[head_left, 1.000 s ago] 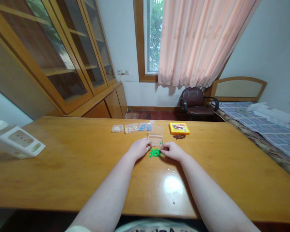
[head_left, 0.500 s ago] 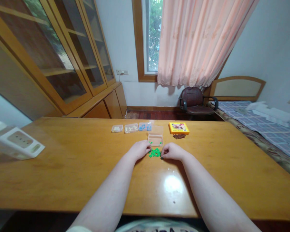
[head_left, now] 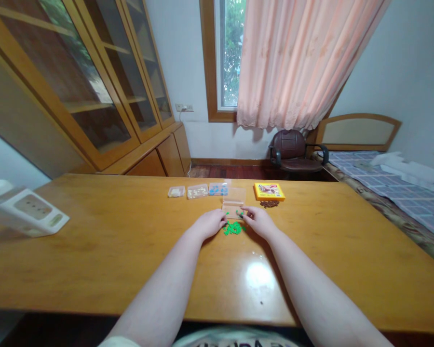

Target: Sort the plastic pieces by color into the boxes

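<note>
A pile of small green pieces [head_left: 233,228] lies on the wooden table [head_left: 130,241]. Behind it stands a clear plastic box [head_left: 234,195] with its lid raised and a few green pieces inside. My left hand [head_left: 211,224] rests at the pile's left edge, its fingers pressed together near the box's front left corner; what they hold, if anything, is too small to name. Over the box's right side is my right hand [head_left: 256,220], thumb and fingers apart, with green pieces just beneath the fingertips.
Clear boxes with white pieces [head_left: 197,192] and blue pieces [head_left: 218,189] stand behind to the left, beside a smaller clear box [head_left: 176,192]. A yellow box [head_left: 269,192] and a brown pile [head_left: 269,204] lie to the right. A white appliance [head_left: 32,209] stands far left.
My right hand has moved from the right edge of the green pile up and forward over the clear box, and its fingers have opened. My left hand has barely moved.
</note>
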The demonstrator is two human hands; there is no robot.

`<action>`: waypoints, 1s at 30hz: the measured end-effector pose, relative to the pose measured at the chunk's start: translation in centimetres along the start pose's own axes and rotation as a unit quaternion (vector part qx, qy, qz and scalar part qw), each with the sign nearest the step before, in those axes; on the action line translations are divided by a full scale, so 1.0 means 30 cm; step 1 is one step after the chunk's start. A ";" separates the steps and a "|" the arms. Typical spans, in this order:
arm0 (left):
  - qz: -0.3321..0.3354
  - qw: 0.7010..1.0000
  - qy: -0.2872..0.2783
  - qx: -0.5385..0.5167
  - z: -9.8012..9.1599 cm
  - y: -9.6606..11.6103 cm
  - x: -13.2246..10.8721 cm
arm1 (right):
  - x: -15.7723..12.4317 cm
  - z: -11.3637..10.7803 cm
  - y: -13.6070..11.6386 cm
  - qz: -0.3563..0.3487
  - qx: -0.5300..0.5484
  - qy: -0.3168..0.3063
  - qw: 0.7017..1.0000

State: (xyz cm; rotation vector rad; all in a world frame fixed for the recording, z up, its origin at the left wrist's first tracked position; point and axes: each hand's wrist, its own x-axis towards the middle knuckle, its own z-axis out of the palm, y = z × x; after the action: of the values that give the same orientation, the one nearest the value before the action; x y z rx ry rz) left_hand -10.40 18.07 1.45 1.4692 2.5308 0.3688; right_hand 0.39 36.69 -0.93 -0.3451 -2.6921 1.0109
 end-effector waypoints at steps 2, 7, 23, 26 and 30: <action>0.008 0.999 0.032 -0.021 -0.002 -0.003 0.004 | -0.006 0.000 -0.001 -0.016 -0.012 -0.037 0.999; -0.022 0.991 0.130 -0.039 -0.003 -0.009 0.013 | -0.022 0.009 -0.006 -0.063 -0.033 -0.112 0.991; -0.003 0.999 -0.042 -0.027 -0.006 -0.031 -0.006 | -0.021 0.022 -0.023 -0.094 -0.082 -0.109 0.986; -0.019 0.999 -0.047 -0.020 -0.006 -0.028 -0.005 | -0.021 0.026 -0.018 -0.094 -0.073 -0.081 0.990; -0.021 0.999 -0.045 -0.018 -0.006 -0.028 -0.007 | -0.013 0.020 -0.006 -0.068 -0.029 0.028 0.997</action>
State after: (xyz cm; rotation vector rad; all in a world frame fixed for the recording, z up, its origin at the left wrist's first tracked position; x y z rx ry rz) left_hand -11.06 17.47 1.37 1.3852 2.4679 0.3333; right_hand 0.56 36.06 -1.30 -0.1936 -2.6584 0.8734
